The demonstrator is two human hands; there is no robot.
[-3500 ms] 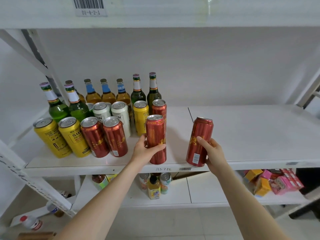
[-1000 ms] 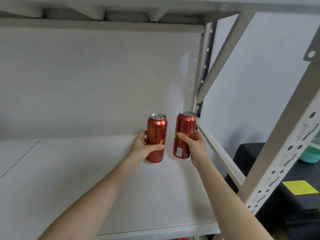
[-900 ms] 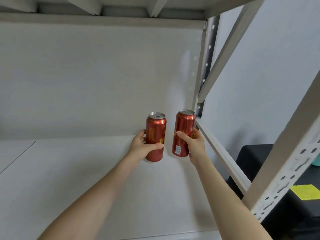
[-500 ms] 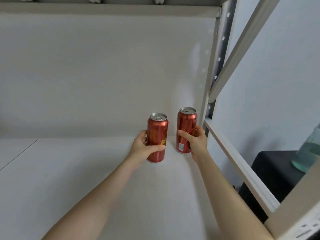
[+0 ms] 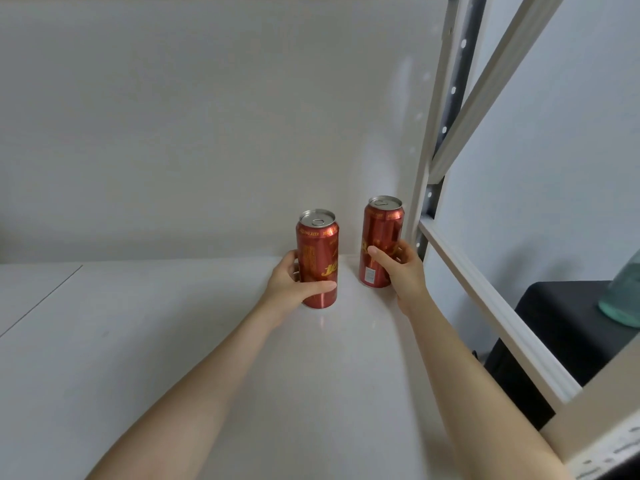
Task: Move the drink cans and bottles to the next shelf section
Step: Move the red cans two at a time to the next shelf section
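1. Both cans have gone from the L section w/ the other drinks (3.5 s ago) to the far R end of the next section. Vs 1.0 s ago, R can (image 5: 380, 233) is no longer tilted in the air; it stands upright w/ its base on the shelf (image 5: 173, 358).
2. L can (image 5: 318, 251): upright, red w/ gold print, silver top, tab unopened. Base is at shelf level; can't tell if it's fully down.
3. L hand (image 5: 292, 287) grips L can low. Thumb (image 5: 322, 287) lies across the front near the base; other fingers curl round the can's L side & back, mostly hidden.
4. R hand (image 5: 403, 275) grips R can around mid-height. Thumb (image 5: 376, 254) is on the front, fingers (image 5: 402, 247) wrap round the R side.
5. Cans stand apart w/ a clear gap, not touching. R can is further back; L can is nearer the camera.
6. R can is just beside the post (image 5: 437, 133), near the back wall (image 5: 207, 133), i.e. in the back R corner.
7. Brace (image 5: 491, 81) slants up from the post. Rail (image 5: 485, 299) runs from the post toward the camera along the shelf's R edge.
8. Beyond the rail: black table (image 5: 554, 327) w/ a green jug (image 5: 623, 299), cut off by the frame edge.
9. Seam (image 5: 41, 299) crosses the shelf at far L.
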